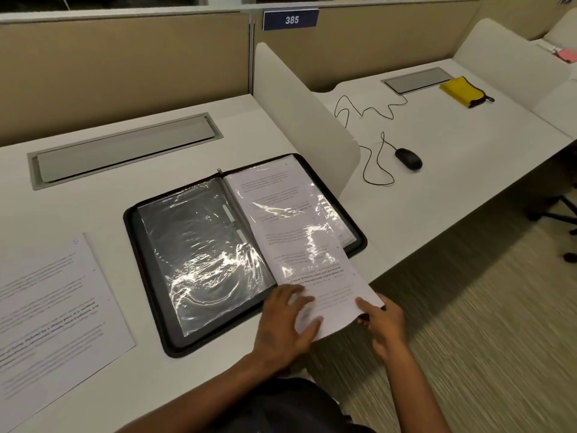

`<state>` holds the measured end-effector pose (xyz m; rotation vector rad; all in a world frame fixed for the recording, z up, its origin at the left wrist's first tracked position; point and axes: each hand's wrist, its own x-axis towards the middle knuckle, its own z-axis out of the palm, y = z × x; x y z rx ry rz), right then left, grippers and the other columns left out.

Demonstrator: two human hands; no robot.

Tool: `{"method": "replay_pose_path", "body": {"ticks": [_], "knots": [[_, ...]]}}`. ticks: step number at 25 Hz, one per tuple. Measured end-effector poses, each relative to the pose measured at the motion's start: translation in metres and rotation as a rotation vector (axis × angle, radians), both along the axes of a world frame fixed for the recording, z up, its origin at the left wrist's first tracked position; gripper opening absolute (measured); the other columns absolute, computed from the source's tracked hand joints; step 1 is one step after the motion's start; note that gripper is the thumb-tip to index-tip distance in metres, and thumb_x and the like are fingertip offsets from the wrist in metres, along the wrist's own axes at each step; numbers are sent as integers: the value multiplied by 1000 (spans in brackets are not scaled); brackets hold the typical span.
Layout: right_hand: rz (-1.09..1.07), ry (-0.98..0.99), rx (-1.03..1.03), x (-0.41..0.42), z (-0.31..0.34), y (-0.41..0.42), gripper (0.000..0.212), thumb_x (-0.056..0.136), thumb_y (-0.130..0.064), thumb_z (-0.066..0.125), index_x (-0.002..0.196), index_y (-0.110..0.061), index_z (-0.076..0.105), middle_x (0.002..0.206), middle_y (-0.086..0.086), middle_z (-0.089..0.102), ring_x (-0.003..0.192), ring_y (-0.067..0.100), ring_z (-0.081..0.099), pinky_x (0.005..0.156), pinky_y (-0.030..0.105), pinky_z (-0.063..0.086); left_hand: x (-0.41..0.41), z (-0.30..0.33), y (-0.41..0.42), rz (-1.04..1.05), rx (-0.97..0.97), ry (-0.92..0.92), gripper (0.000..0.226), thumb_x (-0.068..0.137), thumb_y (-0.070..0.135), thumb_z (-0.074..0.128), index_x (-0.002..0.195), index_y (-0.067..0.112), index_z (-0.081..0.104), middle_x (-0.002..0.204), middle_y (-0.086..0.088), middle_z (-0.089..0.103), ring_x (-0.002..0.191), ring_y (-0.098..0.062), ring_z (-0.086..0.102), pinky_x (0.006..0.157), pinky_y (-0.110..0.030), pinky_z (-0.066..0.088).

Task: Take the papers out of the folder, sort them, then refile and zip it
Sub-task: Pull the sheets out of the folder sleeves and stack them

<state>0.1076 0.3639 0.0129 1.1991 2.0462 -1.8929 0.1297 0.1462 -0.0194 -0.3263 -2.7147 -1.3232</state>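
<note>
Your right hand [385, 323] pinches the near right corner of a sheet [324, 295], thumb on top and fingers curled under the edge, while your left hand [287, 320] lies across the sheet's near left part with fingers nearly straight, pressing it rather than gripping. That sheet sits partly inside the clear sleeve [290, 214] on the right half of the folder [146, 276], its near end sticking out past the folder's rim and hanging over the desk [93, 195] edge. By the look of it you are midway: one page [46, 307] already lies flat on the desk well to the left of the folder, the left sleeve [203, 245] appears to hold nothing, and more paper seems to remain under the sheet you hold, along the folder's far right. Whether this sheet is coming out or going in, I cannot tell. Sorting, refiling and zipping are all left; the folder lies wide open with its zip pull [219, 170] at the far end of the spine. Mind the desk edge just under your hands, since an unsupported sheet could sag or slip to the floor. The divider [299, 114] stands close on the folder's right, so your open room is leftward, between folder and page.
</note>
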Motion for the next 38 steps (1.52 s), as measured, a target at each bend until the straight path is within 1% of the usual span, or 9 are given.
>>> {"method": "replay_pose_path", "body": {"ticks": [6, 10, 14, 17, 21, 25, 29, 34, 38], "knots": [[-4, 78, -205, 35, 38, 16, 38, 86, 6, 67, 120, -11, 65, 119, 14, 69, 109, 32, 66, 89, 46, 57, 9, 34, -14, 283, 437, -618, 44, 84, 42, 76, 124, 37, 57, 127, 14, 47, 113, -4, 54, 94, -28, 52], [80, 141, -252, 58, 71, 26, 57, 80, 5, 68, 130, -22, 61, 120, 14, 69, 111, 34, 66, 91, 50, 58, 3, 51, -3, 209, 1004, -1138, 63, 82, 49, 74, 136, 30, 47, 127, -5, 61, 113, -23, 64, 91, -49, 57], [246, 164, -316, 80, 110, 37, 49, 79, 5, 62, 124, -12, 69, 124, 16, 69, 112, 37, 66, 81, 40, 62, 2, 62, 10, 77, 1323, -1322, 58, 84, 35, 77, 132, 11, 56, 126, -19, 66, 119, -35, 63, 105, -57, 46], [389, 150, -162, 96, 144, 45, 35, 74, -12, 77, 109, -16, 79, 119, 19, 71, 93, 36, 71, 70, 33, 63, 7, 69, 14, -99, 1336, -1310, 75, 74, 30, 87, 138, 7, 53, 134, -19, 61, 128, -36, 56, 112, -56, 38], [447, 103, 54, 110, 188, 65, 81, 29, -60, 98, 94, -16, 82, 100, 17, 76, 82, 39, 72, 62, 34, 63, 20, 89, 18, -320, 1132, -1259, 63, 79, 37, 81, 133, 13, 58, 130, -13, 65, 125, -33, 58, 109, -50, 44], [361, 209, -67, 107, 200, 66, 18, 75, -17, 70, 87, -14, 83, 109, 26, 72, 90, 46, 70, 73, 48, 60, 23, 112, 4, -309, 1080, -1090, 54, 84, 22, 78, 132, 12, 55, 126, -9, 68, 120, -27, 63, 105, -47, 48], [443, 270, 5, 79, 181, 18, 23, 75, -38, 82, 93, -24, 83, 108, 2, 76, 92, 28, 70, 79, 46, 60, 15, 123, -38, -15, 1092, -759, 57, 78, 13, 79, 130, 12, 57, 123, -5, 70, 117, -24, 65, 98, -44, 54], [471, 357, 5, 26, 133, -65, 26, 88, 0, 66, 102, -18, 78, 103, -18, 75, 99, 8, 69, 76, 26, 62, 11, 122, -113, 384, 1046, -452, 53, 77, 12, 81, 125, 21, 60, 115, 5, 73, 102, -14, 71, 69, -27, 59], [540, 370, -74, 0, 104, -130, 29, 90, 1, 65, 110, -17, 76, 112, -15, 74, 108, 5, 67, 93, 29, 57, 22, 110, -173, 533, 1051, -341, 57, 82, 4, 77, 132, 19, 56, 120, -3, 72, 106, -21, 70, 83, -36, 60]]}}
